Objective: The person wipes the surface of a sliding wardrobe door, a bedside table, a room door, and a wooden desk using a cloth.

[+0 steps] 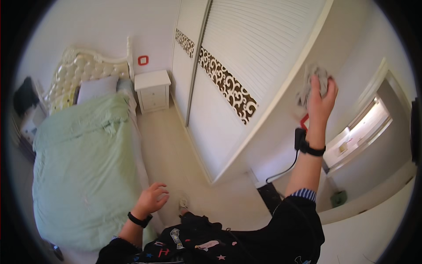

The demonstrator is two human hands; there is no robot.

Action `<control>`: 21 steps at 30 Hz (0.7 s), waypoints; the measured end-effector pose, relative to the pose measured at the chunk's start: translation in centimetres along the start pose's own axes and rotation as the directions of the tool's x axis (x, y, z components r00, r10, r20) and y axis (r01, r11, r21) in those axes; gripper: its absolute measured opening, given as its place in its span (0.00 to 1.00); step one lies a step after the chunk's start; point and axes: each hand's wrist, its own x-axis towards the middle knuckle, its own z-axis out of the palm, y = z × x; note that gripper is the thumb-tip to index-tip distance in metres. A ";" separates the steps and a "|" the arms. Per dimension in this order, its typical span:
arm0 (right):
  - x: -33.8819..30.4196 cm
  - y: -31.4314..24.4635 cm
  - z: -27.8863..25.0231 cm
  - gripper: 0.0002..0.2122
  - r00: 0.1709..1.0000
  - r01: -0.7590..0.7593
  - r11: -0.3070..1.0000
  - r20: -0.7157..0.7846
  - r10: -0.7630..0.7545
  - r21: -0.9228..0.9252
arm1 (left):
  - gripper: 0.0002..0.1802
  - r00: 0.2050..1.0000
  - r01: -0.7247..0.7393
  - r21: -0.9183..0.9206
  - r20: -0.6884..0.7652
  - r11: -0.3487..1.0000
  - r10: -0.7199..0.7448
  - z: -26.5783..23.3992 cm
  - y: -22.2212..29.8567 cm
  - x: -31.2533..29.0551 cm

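Note:
My right hand [322,99] is raised at the right and grips a crumpled grey cloth [317,75]. The cloth is pressed against the pale wall [338,53] beside the sliding wardrobe, and its lower end is smeared by motion. Just below the hand, a red-framed switch plate [304,121] shows partly behind my wrist. Lower down, my left hand [154,199] hangs in the air between the bed and my body. Its fingers are loosely bent and apart, with nothing in them.
To the left stands a bed with a green cover [83,163]. A white nightstand [152,91] is beside its headboard. The white wardrobe doors [246,57] carry a brown scroll-patterned band. A doorway [360,127] lies at the right. A black cable [283,173] hangs from my right wrist.

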 end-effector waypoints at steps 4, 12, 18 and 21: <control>1.4 3.8 8.4 0.20 0.860 0.290 0.776 -0.204 -0.468 -0.560 | 0.07 0.991 -0.116 0.076 -0.058 0.990 0.121 -2.5 -0.2 8.9; -8.7 11.0 15.2 0.23 0.813 0.056 0.748 -0.405 -0.419 -0.662 | 0.09 0.919 -0.344 0.125 -0.157 0.930 0.361 -13.0 -3.5 29.6; -10.3 11.9 14.6 0.29 0.872 -0.022 0.739 -0.374 -0.315 -0.673 | 0.05 0.435 -0.878 -0.349 -0.292 0.329 0.852 -19.5 5.2 42.8; -9.4 10.3 17.5 0.29 0.824 -0.158 0.791 -0.521 -0.225 -0.591 | 0.08 0.319 -0.887 -0.461 -0.593 0.013 0.739 -16.4 5.2 47.9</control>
